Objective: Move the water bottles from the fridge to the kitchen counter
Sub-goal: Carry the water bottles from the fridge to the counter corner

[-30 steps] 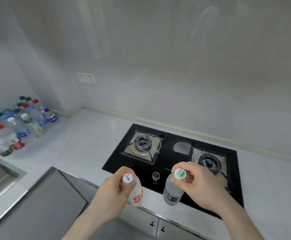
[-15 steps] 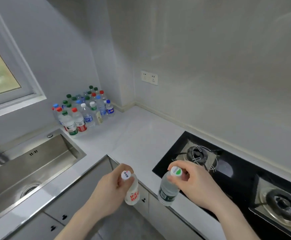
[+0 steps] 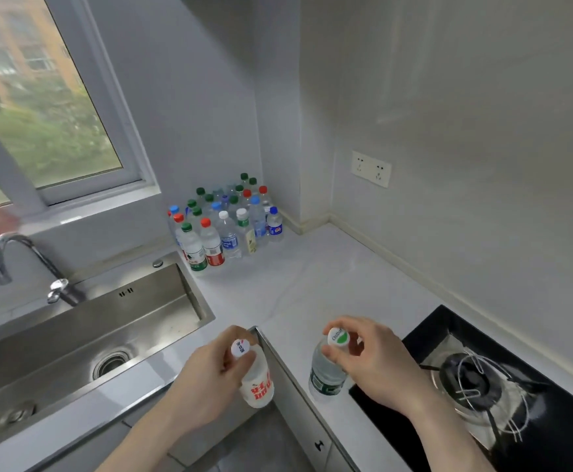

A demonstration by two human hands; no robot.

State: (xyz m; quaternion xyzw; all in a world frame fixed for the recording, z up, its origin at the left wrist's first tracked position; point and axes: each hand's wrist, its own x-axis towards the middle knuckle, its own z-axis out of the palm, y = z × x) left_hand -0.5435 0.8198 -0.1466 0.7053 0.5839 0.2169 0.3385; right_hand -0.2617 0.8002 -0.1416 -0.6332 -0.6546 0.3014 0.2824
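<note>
Fingers of the left hand (image 3: 210,373) pinch the neck of a small clear plastic bottle with a white cap and red lettering (image 3: 256,379), low in the frame's centre; the right hand (image 3: 375,362) likewise grips a clear bottle with a white-and-green cap and dark green label (image 3: 326,376). Both hang by their tops above the pale marble counter's (image 3: 312,284) front edge, not yet set down. Above, in the corner at centre frame, a cluster of capped water bottles (image 3: 225,223) already stands, so much of the job looks done. The fridge is out of view.
</note>
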